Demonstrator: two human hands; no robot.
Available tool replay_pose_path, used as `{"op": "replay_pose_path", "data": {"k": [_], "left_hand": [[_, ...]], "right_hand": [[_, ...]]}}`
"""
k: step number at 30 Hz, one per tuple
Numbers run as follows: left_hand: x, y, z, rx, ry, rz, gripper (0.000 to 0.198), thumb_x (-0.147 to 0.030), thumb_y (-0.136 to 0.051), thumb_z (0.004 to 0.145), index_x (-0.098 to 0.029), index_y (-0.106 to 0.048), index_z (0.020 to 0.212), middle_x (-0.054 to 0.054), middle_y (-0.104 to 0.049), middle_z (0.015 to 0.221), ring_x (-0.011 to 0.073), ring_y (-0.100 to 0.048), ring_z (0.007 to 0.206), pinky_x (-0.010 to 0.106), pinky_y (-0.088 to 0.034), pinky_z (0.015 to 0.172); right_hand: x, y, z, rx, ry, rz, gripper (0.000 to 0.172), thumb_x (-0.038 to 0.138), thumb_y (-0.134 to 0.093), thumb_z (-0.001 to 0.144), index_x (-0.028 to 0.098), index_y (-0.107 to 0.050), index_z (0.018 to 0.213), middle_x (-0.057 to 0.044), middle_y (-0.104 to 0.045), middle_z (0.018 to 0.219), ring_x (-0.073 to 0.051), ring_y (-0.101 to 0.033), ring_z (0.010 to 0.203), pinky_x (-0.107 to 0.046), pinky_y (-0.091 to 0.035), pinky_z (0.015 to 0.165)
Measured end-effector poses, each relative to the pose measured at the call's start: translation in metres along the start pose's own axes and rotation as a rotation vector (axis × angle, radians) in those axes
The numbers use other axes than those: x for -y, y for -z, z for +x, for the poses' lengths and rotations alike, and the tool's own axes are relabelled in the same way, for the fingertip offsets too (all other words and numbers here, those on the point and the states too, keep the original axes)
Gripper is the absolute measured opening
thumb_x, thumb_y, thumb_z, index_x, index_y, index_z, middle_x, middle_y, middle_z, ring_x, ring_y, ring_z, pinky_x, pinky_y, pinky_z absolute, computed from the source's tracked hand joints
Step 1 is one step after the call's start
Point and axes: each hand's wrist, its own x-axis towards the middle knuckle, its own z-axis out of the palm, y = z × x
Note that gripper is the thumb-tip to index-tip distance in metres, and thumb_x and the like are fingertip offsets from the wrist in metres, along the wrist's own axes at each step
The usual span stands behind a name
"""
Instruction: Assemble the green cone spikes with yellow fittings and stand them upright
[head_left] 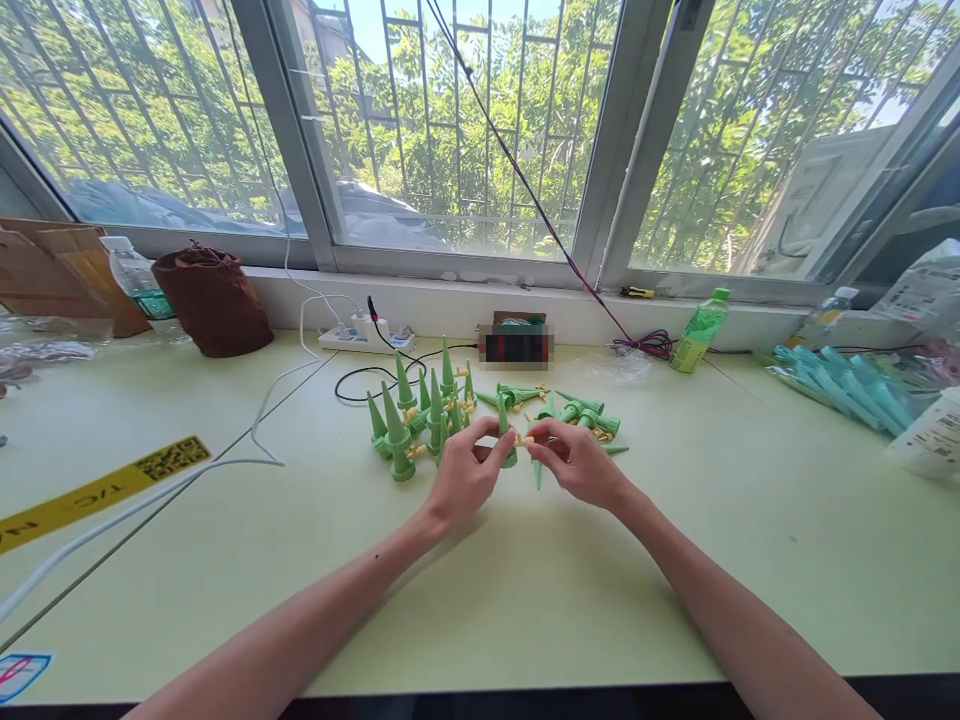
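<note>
My left hand (466,468) is closed around a green watering spike (503,415), its pointed end up. Fingertips of my right hand (583,462) pinch a small yellow valve (522,440) at the side of that spike; whether it is seated there, I cannot tell. To the left, several green spikes with yellow valves (400,455) stand upright on their wide ends. Behind and beside my right hand lies a loose pile of green spikes (581,408) with small yellow pieces among them. One loose spike (537,474) points toward me between my hands.
On the pale table (525,600), a power strip (367,340) with cables, a small dark box (514,345) and a green bottle (699,330) line the back. A brown roll (214,300) is at left, with a white cable (150,495). Teal packets (847,385) lie at right.
</note>
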Motion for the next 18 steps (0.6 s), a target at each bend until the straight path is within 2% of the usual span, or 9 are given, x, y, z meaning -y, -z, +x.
{"op": "replay_pose_path", "data": {"k": [3,8,10,14,18], "left_hand": [[-0.0011,0.0001,-0.0001,0.01,0.011,-0.01,0.03,-0.046,-0.058,0.087,-0.017,-0.061,0.093,0.001,-0.062,0.084,0.002,-0.04,0.04,0.019,-0.03,0.036],[-0.0012,0.0004,0.0002,0.028,0.026,-0.027,0.032,-0.047,-0.059,0.086,-0.017,-0.062,0.094,0.002,-0.063,0.083,0.002,-0.038,0.04,0.019,-0.028,0.035],[-0.0006,0.0003,0.0008,0.019,0.023,-0.034,0.032,-0.047,-0.059,0.085,-0.016,-0.063,0.093,0.002,-0.064,0.085,0.0025,-0.039,0.042,0.019,-0.028,0.037],[0.0009,-0.0004,0.0019,-0.017,0.009,-0.034,0.031,-0.045,-0.061,0.085,-0.015,-0.065,0.092,0.003,-0.065,0.086,0.0044,-0.045,0.049,0.019,-0.033,0.043],[0.0014,-0.0009,0.0017,-0.015,0.007,-0.031,0.032,-0.046,-0.06,0.085,-0.015,-0.065,0.092,0.003,-0.065,0.087,0.0051,-0.046,0.051,0.02,-0.035,0.046]], "right_hand": [[-0.0002,-0.0001,0.0005,0.014,0.01,-0.002,0.024,0.039,-0.048,0.095,0.018,-0.058,0.087,-0.001,-0.062,0.073,-0.01,-0.045,0.053,-0.024,-0.036,0.052],[0.0013,0.0004,0.0019,0.012,-0.02,-0.058,0.042,0.044,-0.043,0.097,0.018,-0.052,0.066,0.0,-0.055,0.057,-0.01,-0.041,0.049,-0.024,-0.033,0.05],[0.0014,0.0006,0.0017,0.002,-0.023,-0.058,0.041,0.045,-0.042,0.097,0.018,-0.054,0.069,0.0,-0.057,0.059,-0.01,-0.043,0.05,-0.024,-0.034,0.05],[0.0008,0.0007,0.0003,-0.007,-0.028,-0.002,0.027,0.045,-0.05,0.093,0.019,-0.058,0.096,-0.002,-0.064,0.076,-0.009,-0.043,0.048,-0.024,-0.035,0.048],[0.0002,0.0002,-0.0002,0.011,-0.012,0.007,0.024,0.043,-0.052,0.093,0.019,-0.058,0.094,-0.002,-0.064,0.08,-0.009,-0.042,0.049,-0.024,-0.034,0.049]]}}
